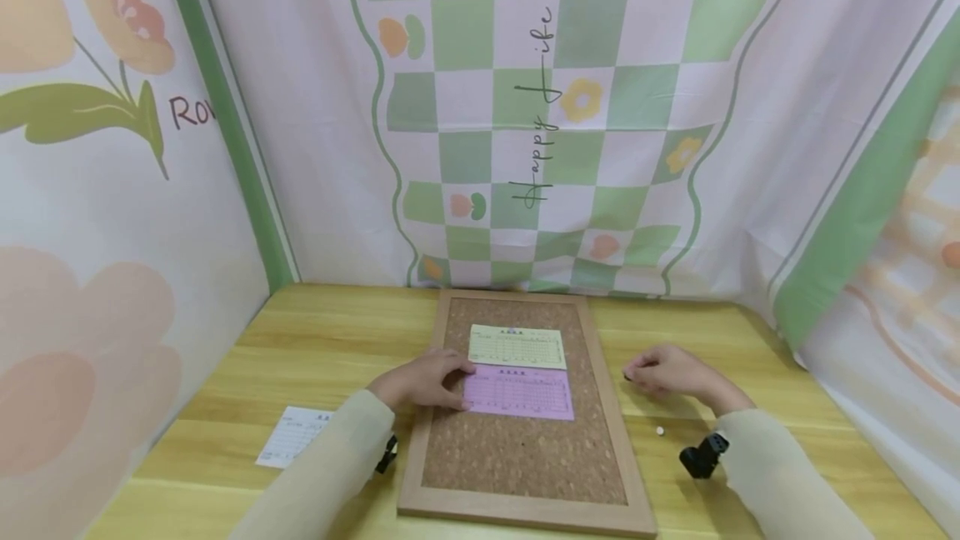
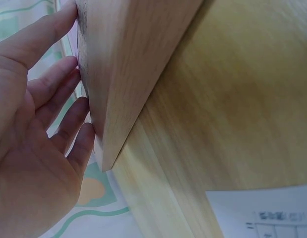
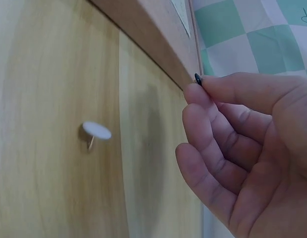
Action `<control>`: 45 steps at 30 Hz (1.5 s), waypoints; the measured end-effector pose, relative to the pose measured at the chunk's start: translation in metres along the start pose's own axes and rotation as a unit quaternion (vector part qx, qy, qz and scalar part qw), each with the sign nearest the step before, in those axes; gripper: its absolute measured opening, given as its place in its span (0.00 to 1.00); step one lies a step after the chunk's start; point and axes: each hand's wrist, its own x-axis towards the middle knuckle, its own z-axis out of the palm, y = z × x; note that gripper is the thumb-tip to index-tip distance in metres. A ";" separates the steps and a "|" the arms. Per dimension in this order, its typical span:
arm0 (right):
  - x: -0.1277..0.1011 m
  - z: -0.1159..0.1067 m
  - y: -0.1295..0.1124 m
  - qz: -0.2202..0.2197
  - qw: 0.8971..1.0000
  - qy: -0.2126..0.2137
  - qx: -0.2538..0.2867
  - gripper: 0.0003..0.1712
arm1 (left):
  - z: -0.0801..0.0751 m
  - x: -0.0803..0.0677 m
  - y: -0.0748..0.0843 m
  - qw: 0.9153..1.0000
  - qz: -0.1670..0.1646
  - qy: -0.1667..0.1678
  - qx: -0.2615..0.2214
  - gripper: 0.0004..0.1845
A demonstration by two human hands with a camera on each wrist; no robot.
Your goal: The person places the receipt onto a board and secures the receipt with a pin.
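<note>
A wood-framed cork board [image 1: 525, 448] lies flat on the table, with a yellow slip [image 1: 517, 347] and a pink slip [image 1: 519, 392] on it. My left hand [image 1: 423, 380] rests on the board's left frame [image 2: 128, 74], its straight fingers [image 2: 59, 94] touching the pink slip's left edge. To the right of the board, my right hand [image 1: 663, 372] pinches a small dark pushpin [image 3: 198, 78] between thumb and forefinger. A white pushpin [image 3: 96, 131] lies on the table by that hand, also seen as a white pushpin [image 1: 660, 431] in the head view.
A white printed slip [image 1: 294, 436] lies on the wooden table [image 1: 330, 340] at the left, and its corner shows as a white slip [image 2: 272, 213] in the left wrist view. Patterned cloth walls [image 1: 570, 115] enclose the table on three sides.
</note>
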 end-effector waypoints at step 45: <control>0.037 0.031 -0.053 -0.032 0.999 0.000 -0.025 0.14 | 0.000 0.000 0.000 1.000 0.007 0.001 -0.004 0.31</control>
